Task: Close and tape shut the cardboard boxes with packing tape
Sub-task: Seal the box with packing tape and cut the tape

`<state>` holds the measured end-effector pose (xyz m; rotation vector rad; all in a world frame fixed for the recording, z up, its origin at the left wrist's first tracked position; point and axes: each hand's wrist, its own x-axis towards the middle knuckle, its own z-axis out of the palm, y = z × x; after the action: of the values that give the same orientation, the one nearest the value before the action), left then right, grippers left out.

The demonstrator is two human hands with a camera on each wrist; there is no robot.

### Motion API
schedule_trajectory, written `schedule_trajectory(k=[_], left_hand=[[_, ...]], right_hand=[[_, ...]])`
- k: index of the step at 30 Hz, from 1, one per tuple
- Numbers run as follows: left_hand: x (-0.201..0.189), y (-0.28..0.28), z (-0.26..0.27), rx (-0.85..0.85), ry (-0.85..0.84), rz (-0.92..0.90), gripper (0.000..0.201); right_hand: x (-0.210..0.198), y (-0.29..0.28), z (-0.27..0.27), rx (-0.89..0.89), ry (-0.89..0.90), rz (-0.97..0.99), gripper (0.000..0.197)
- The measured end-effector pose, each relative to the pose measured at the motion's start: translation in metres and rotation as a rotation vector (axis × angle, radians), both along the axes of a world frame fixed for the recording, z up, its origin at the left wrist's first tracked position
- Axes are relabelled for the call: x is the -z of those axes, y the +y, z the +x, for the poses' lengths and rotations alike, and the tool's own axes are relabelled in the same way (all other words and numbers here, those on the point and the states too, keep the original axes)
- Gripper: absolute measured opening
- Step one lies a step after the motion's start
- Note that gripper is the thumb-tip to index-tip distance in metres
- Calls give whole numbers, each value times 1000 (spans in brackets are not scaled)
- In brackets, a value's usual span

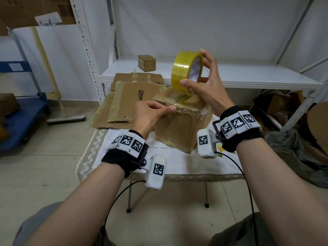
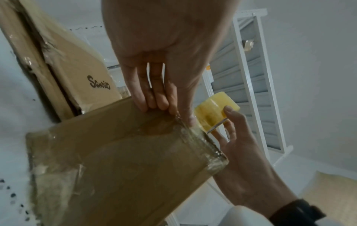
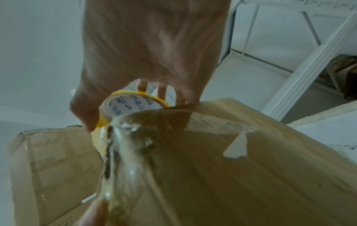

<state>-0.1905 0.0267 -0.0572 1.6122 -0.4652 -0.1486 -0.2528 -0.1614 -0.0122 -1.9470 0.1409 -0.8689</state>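
The cardboard box point(image 1: 179, 128) stood on the white cloth point(image 1: 179, 162) of a small folding table point(image 1: 204, 178), toward its far right side, one corner turned to the person. Its brown faces were glossy and wrinkled with old clear tape, and a strip of fresh tape point(image 1: 179, 102) ran from its near top edge up to the roll of yellowish packing tape point(image 1: 186, 72).

The right hand point(image 1: 207, 86) was raised above the box top, wrist bent back. It clamped the roll on edge: the thumb pressed the lower outer face, and the fingers, spread apart, reached over the white printed core. In the right wrist view the thumb point(image 3: 86, 120) lay against the rim of the roll point(image 3: 133, 105).

The left hand point(image 1: 150, 114) came in low from the left, forearm nearly level. Its fingers were together and curled down over the box's top edge, and the thumb pressed the tape end flat at the corner. In the left wrist view the fingertips point(image 2: 154, 104) met the box edge point(image 2: 123, 152).

Flattened cardboard sheets point(image 1: 131, 98), taped and torn, lay stacked at the table's far left. Behind stood a white metal shelf point(image 1: 248, 75) carrying a small taped box point(image 1: 147, 63). A blue cart point(image 1: 19, 110) stood at the left.
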Motion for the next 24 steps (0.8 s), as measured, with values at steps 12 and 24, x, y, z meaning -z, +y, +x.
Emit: schedule_trajectory(k=[12,24], left_hand=[[-11,0,5,32,-694,170,18],[-3,-7,16,125,-1029,118,18]], right_hand=[[2,-2,1,8,2,-16,107],[1,-2,0,11,46,-74,103]])
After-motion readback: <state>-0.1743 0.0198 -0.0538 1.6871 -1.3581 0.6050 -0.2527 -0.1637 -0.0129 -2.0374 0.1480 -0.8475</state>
